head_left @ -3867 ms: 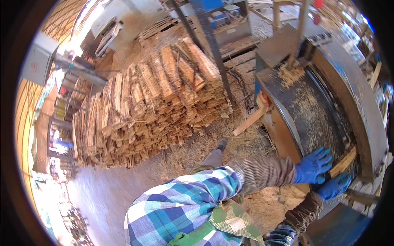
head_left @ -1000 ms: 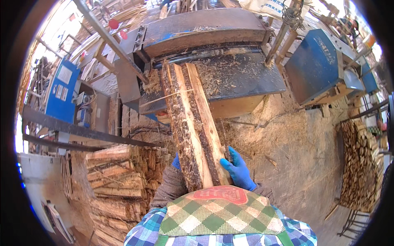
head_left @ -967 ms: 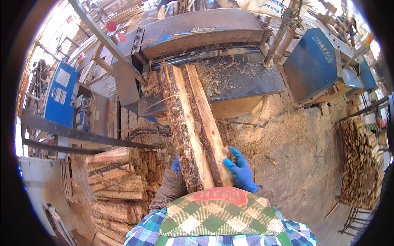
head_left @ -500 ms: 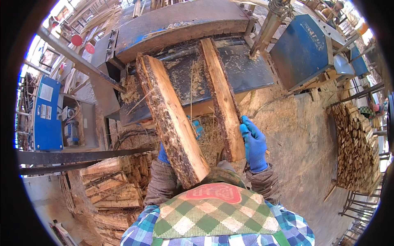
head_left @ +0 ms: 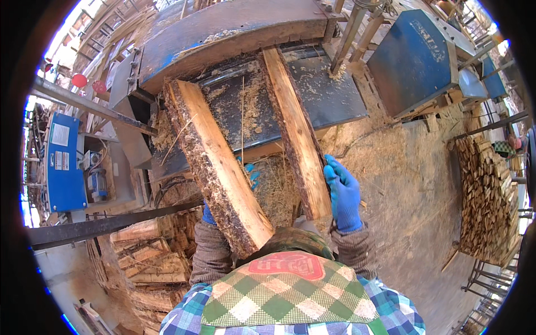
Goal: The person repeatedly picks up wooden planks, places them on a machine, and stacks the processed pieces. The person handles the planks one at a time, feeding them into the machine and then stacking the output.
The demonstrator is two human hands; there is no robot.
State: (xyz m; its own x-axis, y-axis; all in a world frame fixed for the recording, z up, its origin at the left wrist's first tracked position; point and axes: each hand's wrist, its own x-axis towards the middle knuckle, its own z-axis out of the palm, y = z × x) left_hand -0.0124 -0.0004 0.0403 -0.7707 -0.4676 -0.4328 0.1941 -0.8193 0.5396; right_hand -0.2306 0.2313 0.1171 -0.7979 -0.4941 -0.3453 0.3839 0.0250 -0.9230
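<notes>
Two bark-edged wooden boards slope from me toward the machine's dark metal bed (head_left: 312, 95), their far ends on it below the hood. The wide left board (head_left: 215, 153) has rough bark along its left edge. From beneath, my left hand (head_left: 252, 174) is closed round it; the board covers most of that hand, and blue-gloved fingertips show at its right side. My right hand (head_left: 346, 190), in a blue glove, is closed at the right edge of the narrower right board (head_left: 296, 131), near its close end. Part of that grip is hidden.
A worn metal hood (head_left: 234, 42) spans the bed, with sawdust around it. A blue machine housing (head_left: 410, 67) stands at right, a blue control box (head_left: 64, 162) at left. Rough slabs (head_left: 153, 257) lie at lower left; stacked wood strips (head_left: 486, 195) stand far right.
The view has shifted a little, so the machine and both boards sit farther left in the picture. Both hands keep their places on the boards.
</notes>
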